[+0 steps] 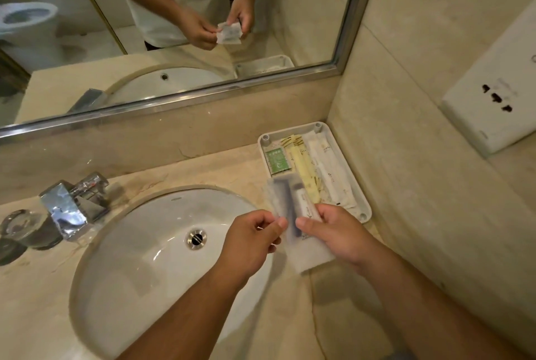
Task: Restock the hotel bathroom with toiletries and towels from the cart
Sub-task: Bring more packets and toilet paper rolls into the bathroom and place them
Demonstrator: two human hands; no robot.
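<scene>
Counter (203, 174): one tray (366, 203), one packet (307, 255), two hands (252, 240) (333, 232)

Left grip (249, 240) and right grip (333, 232), arms extended, pinch 1 packet (282, 194).

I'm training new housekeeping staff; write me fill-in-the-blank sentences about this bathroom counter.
1. In the white tray, the square sachet is ___.
2. The tray lies ___ of the sink.
3. The left hand and right hand pinch a translucent packet, not yet laid in the ___.
Missing: green; right; tray.
</scene>
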